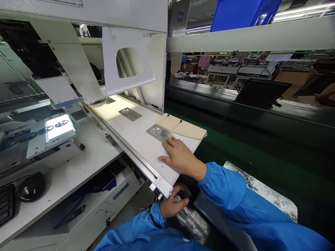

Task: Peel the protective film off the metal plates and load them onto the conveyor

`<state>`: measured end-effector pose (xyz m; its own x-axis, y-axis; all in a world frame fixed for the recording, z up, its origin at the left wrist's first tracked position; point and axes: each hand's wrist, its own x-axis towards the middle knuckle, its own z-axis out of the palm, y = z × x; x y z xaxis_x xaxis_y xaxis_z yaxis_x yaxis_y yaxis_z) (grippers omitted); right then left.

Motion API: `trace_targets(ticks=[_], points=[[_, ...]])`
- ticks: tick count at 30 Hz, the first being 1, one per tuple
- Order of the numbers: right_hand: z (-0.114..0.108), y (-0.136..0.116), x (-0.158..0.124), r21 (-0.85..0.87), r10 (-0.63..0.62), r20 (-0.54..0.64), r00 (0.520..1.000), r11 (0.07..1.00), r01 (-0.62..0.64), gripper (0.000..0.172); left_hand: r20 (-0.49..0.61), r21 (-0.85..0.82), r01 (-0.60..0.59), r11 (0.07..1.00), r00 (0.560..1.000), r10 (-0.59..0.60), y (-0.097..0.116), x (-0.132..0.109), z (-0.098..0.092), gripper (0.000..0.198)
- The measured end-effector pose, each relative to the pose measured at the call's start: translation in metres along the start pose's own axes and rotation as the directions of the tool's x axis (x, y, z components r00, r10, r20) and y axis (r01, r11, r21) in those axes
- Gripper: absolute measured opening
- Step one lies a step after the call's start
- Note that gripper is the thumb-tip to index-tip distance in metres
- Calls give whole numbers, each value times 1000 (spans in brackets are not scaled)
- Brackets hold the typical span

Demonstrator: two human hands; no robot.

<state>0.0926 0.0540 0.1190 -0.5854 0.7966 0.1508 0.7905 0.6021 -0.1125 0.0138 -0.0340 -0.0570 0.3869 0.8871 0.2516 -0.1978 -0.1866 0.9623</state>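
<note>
My right hand (180,155) lies with its fingers stretched out over the near end of a grey phone back panel (156,131), which has round camera holes. The fingertips touch it against the white conveyor belt (149,151), and it lies beside a cream guide plate (183,126) with two dark screws. Below the belt's near end is my left hand (175,201), fingers loosely bent and thumb apart, with nothing visible in it. Another phone back panel (130,114) lies flat farther up the belt, and a darker piece (103,101) sits under the lit machine opening.
A metal rail (131,153) edges the belt. To the left, a bench holds a black mouse (30,187), a keyboard (6,204) and a lit screen (60,126) showing dark circles. A white cover with a cutout (128,83) hangs above the belt. Dark green conveyor (261,157) lies right.
</note>
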Motion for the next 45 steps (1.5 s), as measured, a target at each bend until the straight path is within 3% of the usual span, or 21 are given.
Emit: trace_targets(ticks=[9, 14, 19, 22, 25, 27, 29, 32, 36, 41, 45], points=[[1, -1, 1, 3, 13, 23, 1000, 1000, -13, 70, 5, -19, -21, 1000, 1000, 21, 1, 1, 0, 30], [0, -1, -8, -13, -1, -42, 999, 1000, 1, 70, 3, -27, -21, 999, 1000, 22, 0, 0, 0, 31], [-10, 3, -57, -27, -125, -239, 963, 992, 122, 51, -3, 4, 5, 1000, 1000, -5, -1, -1, 0, 25], [-15, 10, -106, 54, -100, -284, 954, 991, 120, 32, -5, 46, -38, 998, 999, 38, 0, 0, -1, 22], [-8, 26, -159, 155, 31, -142, 989, 988, -9, 28, -15, 114, -95, 989, 995, 97, 3, 2, -2, 19], [4, 36, -193, 168, 157, -40, 987, 975, -148, 24, 3, 186, -139, 973, 990, 141, 5, 1, -3, 16], [18, 40, -224, 111, 287, 15, 958, 952, -287, 26, 55, 294, -187, 937, 982, 179, 9, 1, -2, 14], [36, 34, -258, -42, 473, 52, 880, 881, -471, 54, 115, 490, -211, 846, 977, 177, 14, 1, 3, 22], [50, 26, -276, -141, 612, 77, 787, 788, -599, 78, 236, 647, -274, 711, 959, 155, 21, 5, 18, 37], [53, 32, -276, -119, 633, 88, 769, 773, -623, 80, 427, 659, -451, 602, 883, 194, 22, 8, 39, 41], [50, 40, -269, -90, 638, 145, 757, 770, -632, 80, 467, 681, -499, 537, 860, 207, 17, 9, 49, 37]])
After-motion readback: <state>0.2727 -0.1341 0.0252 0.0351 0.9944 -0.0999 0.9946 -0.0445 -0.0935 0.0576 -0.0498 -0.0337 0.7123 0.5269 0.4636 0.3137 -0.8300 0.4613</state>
